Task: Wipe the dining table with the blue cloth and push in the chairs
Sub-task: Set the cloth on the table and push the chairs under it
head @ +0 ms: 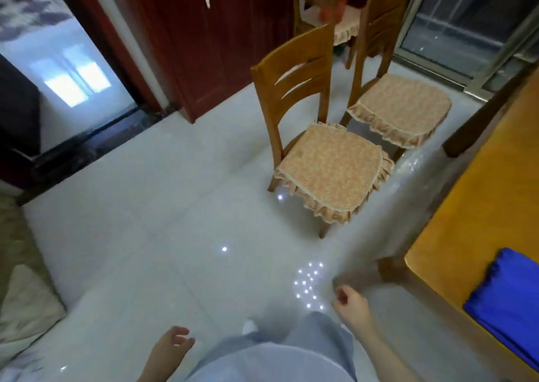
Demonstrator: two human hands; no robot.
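Left hand (pixel 172 341) and right hand (pixel 351 300) hang empty, fingers (pixel 340 292) loosely curled. Blue cloth (pixel 507 300) lies on the counter (pixel 466 206); near chair (pixel 329 163) and far chair (pixel 399 104) stand apart from it. Judged: wiping not yet begun, so next take up the cloth.

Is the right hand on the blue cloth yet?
Apart. Head view: the right hand hangs over the floor, with a strip of table between it and the blue cloth.

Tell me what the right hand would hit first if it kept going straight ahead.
Probably the nearer chair, at its frilled cushion corner; the right hand has only floor before it, depth unclear.
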